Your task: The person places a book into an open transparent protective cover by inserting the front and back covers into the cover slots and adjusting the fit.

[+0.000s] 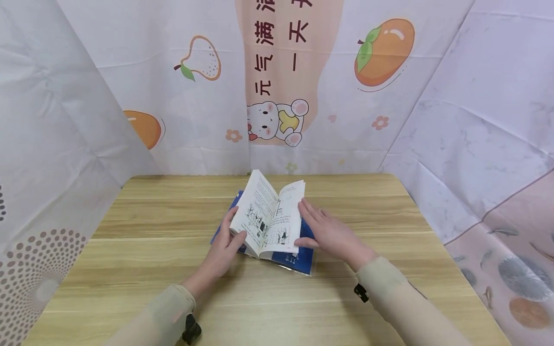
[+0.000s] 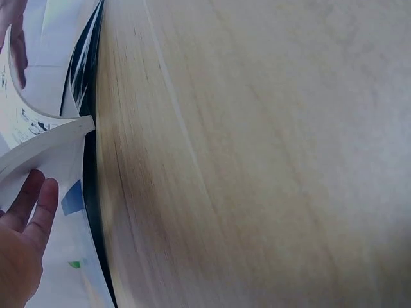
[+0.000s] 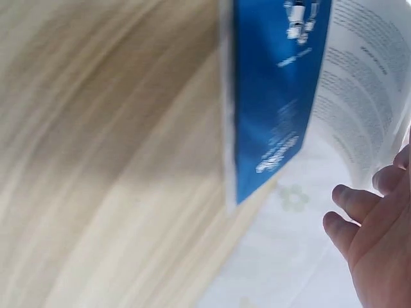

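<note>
Your open book (image 1: 259, 204) lies on the bench (image 1: 156, 235), printed pages facing you and its blue cover (image 1: 300, 264) underneath, with the patterned cloth (image 1: 151, 91) hanging beyond it. At the book's left side, your left hand (image 1: 225, 241) grips the thicker run of pages, thumb at the lower corner and fingers round the outer edge to the back; that hold probably props the block off the cover so it cannot flop flat. At the book's right side, your right hand (image 1: 326, 233) has its fingers stretched out, touching the outer edge of the right page, with the thumb by the lower corner, likely to steady that side rather than squeeze it. The cover shows past the pages on the book's near side, presumably because the pages are lifted from it. Your sleeves (image 1: 389, 286) reach in from the book's near side, leaving the print uncovered
</note>
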Available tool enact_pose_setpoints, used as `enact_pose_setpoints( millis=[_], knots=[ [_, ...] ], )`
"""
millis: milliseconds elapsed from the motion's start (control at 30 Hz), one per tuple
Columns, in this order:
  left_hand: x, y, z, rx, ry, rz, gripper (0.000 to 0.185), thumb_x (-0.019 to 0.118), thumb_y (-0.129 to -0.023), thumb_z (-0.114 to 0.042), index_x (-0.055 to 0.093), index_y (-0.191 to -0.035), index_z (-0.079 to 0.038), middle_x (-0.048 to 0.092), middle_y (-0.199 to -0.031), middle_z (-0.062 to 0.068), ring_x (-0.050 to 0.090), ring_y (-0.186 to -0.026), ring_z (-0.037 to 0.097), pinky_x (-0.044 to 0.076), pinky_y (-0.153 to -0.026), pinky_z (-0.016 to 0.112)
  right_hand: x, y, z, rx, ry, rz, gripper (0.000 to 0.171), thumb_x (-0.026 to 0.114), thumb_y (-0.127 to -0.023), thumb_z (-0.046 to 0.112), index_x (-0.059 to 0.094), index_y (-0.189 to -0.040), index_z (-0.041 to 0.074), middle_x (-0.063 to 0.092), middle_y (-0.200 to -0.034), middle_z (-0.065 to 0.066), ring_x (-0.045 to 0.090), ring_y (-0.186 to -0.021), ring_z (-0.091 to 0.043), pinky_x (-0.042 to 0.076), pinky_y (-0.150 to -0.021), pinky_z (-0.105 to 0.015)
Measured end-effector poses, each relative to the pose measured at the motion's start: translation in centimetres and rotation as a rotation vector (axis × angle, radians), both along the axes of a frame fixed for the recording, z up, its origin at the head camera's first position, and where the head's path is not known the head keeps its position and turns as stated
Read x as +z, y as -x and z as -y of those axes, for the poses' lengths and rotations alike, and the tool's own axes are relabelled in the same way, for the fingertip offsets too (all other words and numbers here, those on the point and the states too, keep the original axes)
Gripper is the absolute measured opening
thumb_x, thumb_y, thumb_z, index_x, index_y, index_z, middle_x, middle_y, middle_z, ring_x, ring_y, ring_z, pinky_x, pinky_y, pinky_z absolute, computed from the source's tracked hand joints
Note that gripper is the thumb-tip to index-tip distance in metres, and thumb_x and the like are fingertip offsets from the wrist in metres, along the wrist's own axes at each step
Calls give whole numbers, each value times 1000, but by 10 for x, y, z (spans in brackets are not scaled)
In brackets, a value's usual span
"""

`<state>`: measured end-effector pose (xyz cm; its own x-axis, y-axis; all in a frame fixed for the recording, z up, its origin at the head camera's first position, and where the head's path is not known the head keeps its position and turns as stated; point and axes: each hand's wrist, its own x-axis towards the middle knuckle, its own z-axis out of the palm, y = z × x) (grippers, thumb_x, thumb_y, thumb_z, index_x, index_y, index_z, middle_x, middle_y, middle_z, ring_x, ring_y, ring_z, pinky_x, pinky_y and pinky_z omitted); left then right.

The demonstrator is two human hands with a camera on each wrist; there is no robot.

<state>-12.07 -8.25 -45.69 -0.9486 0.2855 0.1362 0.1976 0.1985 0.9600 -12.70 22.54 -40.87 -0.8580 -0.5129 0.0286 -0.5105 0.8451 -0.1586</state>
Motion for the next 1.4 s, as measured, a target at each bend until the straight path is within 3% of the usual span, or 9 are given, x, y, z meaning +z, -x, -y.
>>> enact_pose_setpoints(
  millis=[267, 500, 733, 867, 1167, 1400],
  knots=[
    [1, 1, 4, 58, 11, -26, 61, 47, -109, -21, 17, -163, -20, 53, -147, 19, 63, -119, 30, 50, -98, 38, -16, -4, -6, -6, 38, 45, 112, 52, -91, 75, 4, -164, 4, 3, -171, -16, 37, -144, -48, 38, -114, -56],
    [-1, 0, 7, 61, -40, -9, 57, 41, -112, -23, 17, -162, -17, 45, -153, 20, 62, -114, 36, 56, -89, 54, -29, -9, -7, -35, 22, 102, 115, 62, -89, 70, 4, -164, 4, 6, -171, -17, 34, -144, -53, 40, -111, -58],
    [-7, 0, 14, 86, -60, 36, 54, 37, -112, -26, 16, -161, -16, 51, -143, 24, 65, -108, 34, 58, -81, 52, -39, -13, -6, -29, -84, 233, 117, 55, -85, 80, 7, -165, 9, 6, -171, -14, 17, -155, -40, 20, -123, -56],
    [-8, 0, 17, 109, -59, 70, 53, 41, -112, -25, 20, -160, -17, 57, -139, 24, 66, -103, 30, 59, -81, 48, -42, -15, -7, -8, -111, 242, 112, 57, -86, 78, 14, -165, 9, 12, -170, -17, 17, -155, -42, 19, -123, -59],
    [-13, 0, 22, 197, 103, 100, 46, 52, -107, -24, 40, -151, -17, 62, -123, 14, 59, -97, 21, 52, -79, 30, -43, -16, -6, -26, -122, 256, 94, 62, -93, 64, 25, -163, 13, 18, -169, -19, 21, -151, -50, 25, -121, -58],
    [-16, -1, 27, 223, 232, 116, 49, 59, -100, -13, 46, -147, -16, 61, -109, 10, 53, -86, 20, 46, -72, 27, -43, -11, -8, -29, -132, 272, 92, 64, -93, 63, 28, -163, 16, 21, -168, -17, 24, -150, -50, 32, -118, -58]
  ],
)
